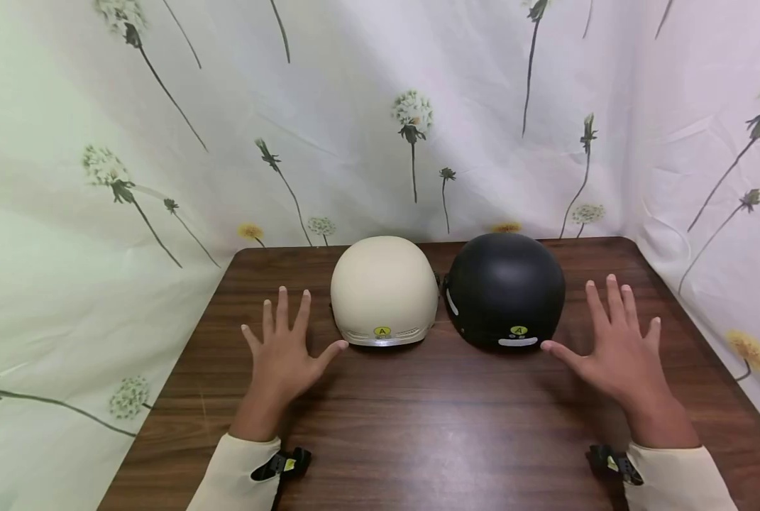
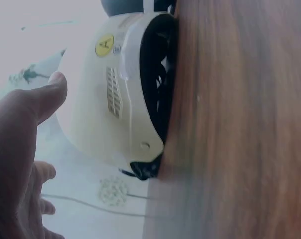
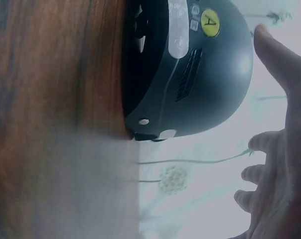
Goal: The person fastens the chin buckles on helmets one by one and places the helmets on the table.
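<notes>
A cream helmet (image 1: pixel 384 287) and a black helmet (image 1: pixel 506 287) sit side by side, dome up, toward the back of the wooden table (image 1: pixel 418 433). Each carries a round yellow sticker marked A. My left hand (image 1: pixel 284 362) is spread to the left of the cream helmet, its thumb pointing at the helmet's lower front edge. To the right of the black helmet, my right hand (image 1: pixel 622 358) is spread too, with its thumb near that helmet's front. Neither hand holds anything. In the left wrist view the cream helmet (image 2: pixel 95 99) shows vents; the right wrist view shows the black helmet (image 3: pixel 205 84).
A white cloth (image 1: pixel 354 142) printed with dandelions hangs behind the table and along both sides. Dark straps with small devices are on both wrists, below cream sleeves (image 1: pixel 239 472).
</notes>
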Demonstrator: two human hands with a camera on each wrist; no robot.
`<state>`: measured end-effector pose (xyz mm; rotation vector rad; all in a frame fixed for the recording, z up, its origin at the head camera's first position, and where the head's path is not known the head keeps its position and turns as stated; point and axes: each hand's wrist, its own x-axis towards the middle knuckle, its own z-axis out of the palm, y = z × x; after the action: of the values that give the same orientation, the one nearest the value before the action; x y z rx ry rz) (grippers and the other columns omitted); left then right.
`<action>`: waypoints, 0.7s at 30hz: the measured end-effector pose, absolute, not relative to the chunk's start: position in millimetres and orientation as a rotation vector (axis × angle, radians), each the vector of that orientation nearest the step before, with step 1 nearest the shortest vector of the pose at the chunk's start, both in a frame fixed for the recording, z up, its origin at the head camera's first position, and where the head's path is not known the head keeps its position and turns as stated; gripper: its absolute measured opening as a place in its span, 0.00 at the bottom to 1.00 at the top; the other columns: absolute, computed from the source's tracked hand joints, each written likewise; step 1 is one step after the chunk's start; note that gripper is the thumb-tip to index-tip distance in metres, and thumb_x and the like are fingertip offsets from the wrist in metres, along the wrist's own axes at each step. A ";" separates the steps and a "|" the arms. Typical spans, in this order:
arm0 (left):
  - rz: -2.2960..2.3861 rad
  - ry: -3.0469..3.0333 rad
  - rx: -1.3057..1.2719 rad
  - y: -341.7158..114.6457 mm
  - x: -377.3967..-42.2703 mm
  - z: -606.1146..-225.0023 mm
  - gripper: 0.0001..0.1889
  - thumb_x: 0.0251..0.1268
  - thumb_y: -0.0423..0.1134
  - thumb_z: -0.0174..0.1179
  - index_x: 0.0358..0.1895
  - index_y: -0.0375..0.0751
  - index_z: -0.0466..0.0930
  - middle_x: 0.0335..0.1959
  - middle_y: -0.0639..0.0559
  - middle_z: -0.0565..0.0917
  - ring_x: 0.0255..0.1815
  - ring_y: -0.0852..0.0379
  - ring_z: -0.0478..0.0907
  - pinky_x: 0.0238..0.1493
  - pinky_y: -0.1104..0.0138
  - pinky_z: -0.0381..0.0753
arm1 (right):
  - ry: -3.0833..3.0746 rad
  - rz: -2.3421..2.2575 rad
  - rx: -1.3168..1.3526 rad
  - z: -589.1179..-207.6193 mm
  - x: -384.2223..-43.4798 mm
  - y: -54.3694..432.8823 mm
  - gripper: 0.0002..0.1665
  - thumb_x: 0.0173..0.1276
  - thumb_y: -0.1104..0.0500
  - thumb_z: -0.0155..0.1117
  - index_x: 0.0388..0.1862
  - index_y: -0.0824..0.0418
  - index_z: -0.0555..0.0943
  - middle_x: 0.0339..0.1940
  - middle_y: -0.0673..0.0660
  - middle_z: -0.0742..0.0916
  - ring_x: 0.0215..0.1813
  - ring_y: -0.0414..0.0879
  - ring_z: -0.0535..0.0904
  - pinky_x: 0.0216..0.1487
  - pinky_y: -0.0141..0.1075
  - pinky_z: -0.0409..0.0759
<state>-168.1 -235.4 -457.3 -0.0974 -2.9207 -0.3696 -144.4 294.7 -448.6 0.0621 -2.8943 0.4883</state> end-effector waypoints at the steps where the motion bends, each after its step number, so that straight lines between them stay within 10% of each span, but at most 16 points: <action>1: -0.378 -2.923 -0.104 -233.8 -168.3 -456.0 0.62 0.65 0.83 0.57 0.92 0.55 0.43 0.93 0.37 0.37 0.91 0.23 0.37 0.74 0.14 0.34 | -2.885 0.488 0.069 -445.9 -144.1 293.5 0.78 0.65 0.20 0.69 0.94 0.54 0.39 0.94 0.60 0.36 0.94 0.67 0.31 0.72 0.89 0.40; 11: -0.520 -2.930 -0.136 -220.7 -169.9 -445.5 0.60 0.67 0.78 0.61 0.93 0.57 0.40 0.94 0.40 0.35 0.92 0.27 0.38 0.77 0.16 0.41 | -2.785 0.435 0.142 -427.2 -145.6 282.0 0.77 0.63 0.22 0.73 0.94 0.52 0.43 0.95 0.63 0.47 0.90 0.71 0.52 0.56 0.80 0.65; 21: -0.670 -2.852 -0.211 -214.5 -176.8 -436.4 0.58 0.71 0.69 0.67 0.92 0.55 0.42 0.93 0.37 0.42 0.91 0.26 0.46 0.76 0.19 0.56 | -2.712 0.458 0.225 -410.7 -156.6 264.6 0.75 0.60 0.25 0.77 0.94 0.53 0.49 0.94 0.64 0.54 0.83 0.76 0.61 0.53 0.80 0.70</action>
<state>-176.8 -214.5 -436.4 -0.2113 -2.8518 -0.6702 -156.6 264.6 -410.7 0.2250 -2.7119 0.4576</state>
